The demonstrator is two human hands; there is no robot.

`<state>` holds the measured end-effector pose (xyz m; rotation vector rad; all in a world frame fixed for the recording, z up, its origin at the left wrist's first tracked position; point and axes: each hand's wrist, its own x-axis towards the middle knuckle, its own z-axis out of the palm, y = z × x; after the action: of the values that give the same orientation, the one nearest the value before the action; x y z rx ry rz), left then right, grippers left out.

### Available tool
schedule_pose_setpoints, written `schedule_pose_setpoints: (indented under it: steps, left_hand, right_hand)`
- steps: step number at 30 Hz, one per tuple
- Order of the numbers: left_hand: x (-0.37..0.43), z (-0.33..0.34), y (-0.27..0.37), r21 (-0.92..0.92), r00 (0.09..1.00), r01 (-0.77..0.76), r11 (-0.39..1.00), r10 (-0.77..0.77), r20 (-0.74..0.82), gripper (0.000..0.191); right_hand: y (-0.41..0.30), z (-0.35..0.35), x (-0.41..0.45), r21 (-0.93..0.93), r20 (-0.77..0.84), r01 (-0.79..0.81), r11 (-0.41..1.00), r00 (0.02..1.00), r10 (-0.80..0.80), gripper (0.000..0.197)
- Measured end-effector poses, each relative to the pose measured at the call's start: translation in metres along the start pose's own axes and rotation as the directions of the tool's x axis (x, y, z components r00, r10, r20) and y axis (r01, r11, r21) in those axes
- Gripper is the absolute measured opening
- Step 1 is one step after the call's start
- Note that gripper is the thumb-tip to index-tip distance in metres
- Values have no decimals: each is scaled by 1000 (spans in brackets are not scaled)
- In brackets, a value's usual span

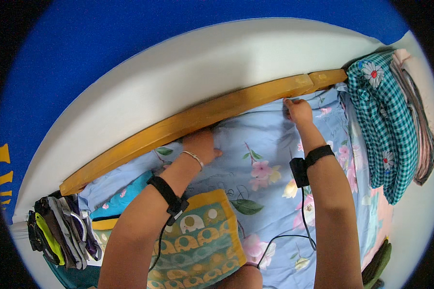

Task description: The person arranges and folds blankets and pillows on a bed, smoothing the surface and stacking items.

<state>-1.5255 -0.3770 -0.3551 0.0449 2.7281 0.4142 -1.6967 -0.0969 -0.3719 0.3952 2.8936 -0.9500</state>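
Note:
A blue floral bed sheet (271, 144) is spread over the bed, its far edge running along a wooden bed rail (217, 104) by the wall. My left hand (199, 142) reaches down at the rail, its thumb above the sheet and its other fingers hidden at the gap. Farther right, my right hand (298, 111) pinches the sheet's edge beside the rail. A yellow-edged cloth with an elephant pattern (202, 231) lies near my left forearm, and a bright blue cloth (130, 195) is left of it.
Folded clothes (63, 231) stand in a row at the left end. At the right end are a folded teal checked quilt (383, 126) and pinkish folded bedding (412, 108). Dark green cloth (378, 263) lies at lower right. Cables hang from both wrist straps.

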Motion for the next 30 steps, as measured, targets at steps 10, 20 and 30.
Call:
schedule_pose_setpoints:
  steps: [10,20,30]
  left_hand:
    - [-65,4,48,180,982,-155,971,171,-76,28]
    - [-79,15,62,-97,971,-186,978,168,-168,37]
    - [-13,8,56,-545,976,-10,839,128,178,66]
  right_hand:
    - [7,-58,-30,-167,-330,455,875,810,-484,14]
    - [37,-68,-12,-387,180,270,882,960,-216,39]
    - [43,-84,8,441,117,-27,897,993,-28,30]
